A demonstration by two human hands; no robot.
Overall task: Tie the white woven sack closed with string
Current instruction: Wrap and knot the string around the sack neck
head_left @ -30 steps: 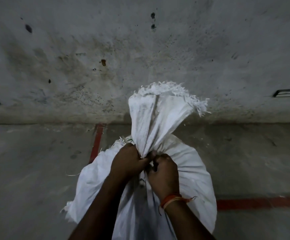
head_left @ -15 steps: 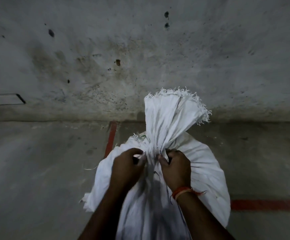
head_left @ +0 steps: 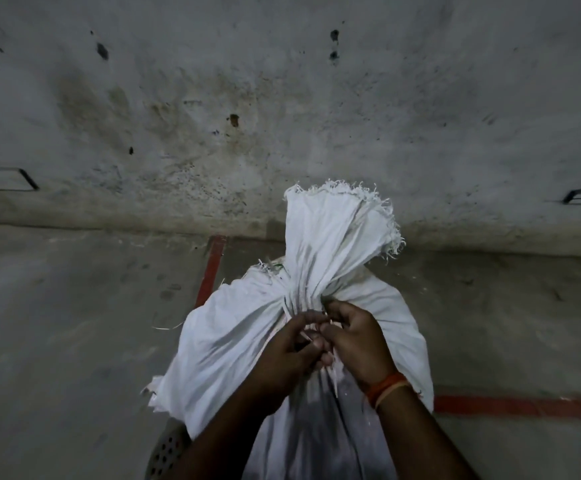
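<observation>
A full white woven sack stands on the floor in front of me. Its gathered neck rises upright with a frayed top edge. Thin pale string runs around the neck's base and hangs down the front. My left hand and my right hand meet just below the gathered neck, and both pinch the string ends with curled fingers. An orange thread band sits on my right wrist. The knot itself is hidden between my fingers.
A stained concrete wall stands right behind the sack. Red painted lines cross the grey floor at right and behind left. A perforated round object shows at the sack's lower left.
My hands have come off the sack's neck and drawn slightly toward me, now working the string ends together. The neck stays gathered without being held.
</observation>
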